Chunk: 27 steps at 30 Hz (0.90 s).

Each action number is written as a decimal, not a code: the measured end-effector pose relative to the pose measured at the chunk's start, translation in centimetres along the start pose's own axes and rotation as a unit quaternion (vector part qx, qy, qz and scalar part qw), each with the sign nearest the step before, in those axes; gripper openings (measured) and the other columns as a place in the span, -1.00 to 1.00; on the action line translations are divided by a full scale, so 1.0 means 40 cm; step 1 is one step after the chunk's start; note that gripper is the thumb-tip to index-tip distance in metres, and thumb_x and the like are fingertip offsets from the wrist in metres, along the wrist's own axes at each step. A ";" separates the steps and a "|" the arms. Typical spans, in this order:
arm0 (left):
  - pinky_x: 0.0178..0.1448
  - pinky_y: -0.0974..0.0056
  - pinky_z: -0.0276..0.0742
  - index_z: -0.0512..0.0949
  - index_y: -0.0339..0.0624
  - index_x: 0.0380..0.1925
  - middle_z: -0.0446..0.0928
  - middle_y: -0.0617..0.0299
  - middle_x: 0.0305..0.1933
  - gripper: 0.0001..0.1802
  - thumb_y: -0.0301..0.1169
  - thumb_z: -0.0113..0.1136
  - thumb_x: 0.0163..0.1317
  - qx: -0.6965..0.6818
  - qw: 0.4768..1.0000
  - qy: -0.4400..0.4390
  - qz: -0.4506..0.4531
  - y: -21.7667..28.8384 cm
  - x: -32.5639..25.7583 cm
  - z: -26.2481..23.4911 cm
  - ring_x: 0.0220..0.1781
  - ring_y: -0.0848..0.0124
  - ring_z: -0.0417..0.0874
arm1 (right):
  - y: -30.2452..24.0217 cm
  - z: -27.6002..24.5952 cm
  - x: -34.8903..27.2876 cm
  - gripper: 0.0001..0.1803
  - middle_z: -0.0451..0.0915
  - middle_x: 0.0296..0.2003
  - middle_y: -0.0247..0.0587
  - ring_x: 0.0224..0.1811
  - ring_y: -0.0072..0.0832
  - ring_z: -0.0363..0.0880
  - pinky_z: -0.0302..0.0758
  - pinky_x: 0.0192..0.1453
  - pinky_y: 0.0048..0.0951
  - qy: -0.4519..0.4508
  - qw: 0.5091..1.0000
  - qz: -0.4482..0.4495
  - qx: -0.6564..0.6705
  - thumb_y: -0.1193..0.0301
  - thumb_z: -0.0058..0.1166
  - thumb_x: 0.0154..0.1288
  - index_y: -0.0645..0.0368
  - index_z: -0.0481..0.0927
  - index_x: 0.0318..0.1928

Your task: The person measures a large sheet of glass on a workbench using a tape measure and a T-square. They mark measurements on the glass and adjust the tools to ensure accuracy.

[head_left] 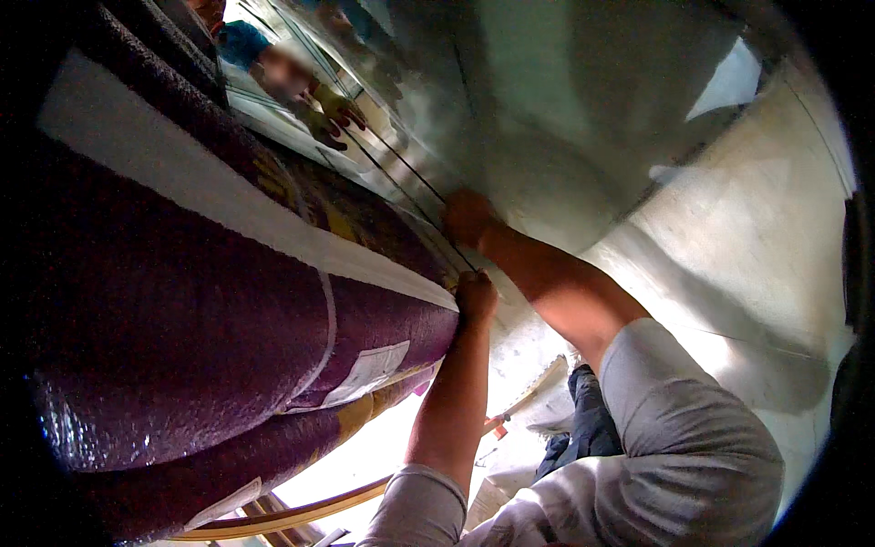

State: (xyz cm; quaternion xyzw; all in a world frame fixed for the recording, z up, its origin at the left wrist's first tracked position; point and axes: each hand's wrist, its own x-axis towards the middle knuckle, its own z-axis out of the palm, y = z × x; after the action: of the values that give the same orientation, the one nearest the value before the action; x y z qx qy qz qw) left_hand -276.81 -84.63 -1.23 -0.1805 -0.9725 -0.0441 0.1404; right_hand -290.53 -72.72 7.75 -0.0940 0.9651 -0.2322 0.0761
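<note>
My left hand (477,296) is closed at the end of a thin dark cord (401,190), beside the end of a purple roll (210,301) wrapped in clear film. Just beyond it, my right hand (467,217) is closed where a second dark cord (408,168) ends, close against a grey glossy sheet (565,118). Both cords run side by side toward a co-worker's gloved hands (333,118) at the upper left. My fingers are partly hidden, and whether the lines are cords or edges of a strip is hard to tell.
More wrapped purple rolls (264,456) lie below and behind, with a white label (367,372) on one. A curved wooden edge (292,518) crosses the lower left. Pale floor (711,273) shows at the right, and dark cloth (588,415) lies near my body.
</note>
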 end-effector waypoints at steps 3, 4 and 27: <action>-0.02 -0.15 0.58 0.62 -0.31 -0.20 0.59 -0.15 -0.21 -0.68 -0.25 0.05 0.43 -0.139 0.988 -0.010 -0.071 0.017 0.013 -0.005 -0.15 -0.15 0.64 | 0.067 0.045 -0.086 -0.76 0.73 -0.31 0.13 -0.16 0.07 0.74 0.66 0.01 -0.01 0.023 1.000 -0.005 -0.011 0.31 0.14 0.24 0.22 0.73 -0.27; -0.02 -0.14 0.57 0.62 -0.31 -0.20 0.59 -0.16 -0.20 -0.68 -0.24 0.06 0.43 -0.135 0.988 -0.017 -0.072 0.005 -0.002 0.003 -0.15 -0.15 0.64 | 0.047 -0.002 -0.146 -0.76 0.72 -0.31 0.14 -0.16 0.08 0.73 0.65 0.01 -0.01 0.025 0.998 0.024 0.042 0.31 0.11 0.26 0.21 0.72 -0.25; 0.34 -0.10 0.46 0.49 -0.52 0.11 0.53 -0.41 0.16 -0.49 -0.20 0.02 0.47 -0.026 0.996 -0.024 -0.078 -0.036 -0.012 0.054 0.21 -0.24 0.56 | 0.037 -0.079 -0.409 -0.74 0.66 -0.38 0.23 -0.25 0.19 0.68 0.60 -0.08 0.11 0.059 0.994 0.019 0.086 0.32 0.03 0.32 0.29 0.61 -0.30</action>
State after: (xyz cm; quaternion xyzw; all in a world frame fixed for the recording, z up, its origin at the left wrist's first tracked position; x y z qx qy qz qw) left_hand -277.47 -85.85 -3.47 -0.1082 -0.9853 -0.0756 0.1086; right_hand -275.46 -66.50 11.56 -0.0553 0.9460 -0.3179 0.0316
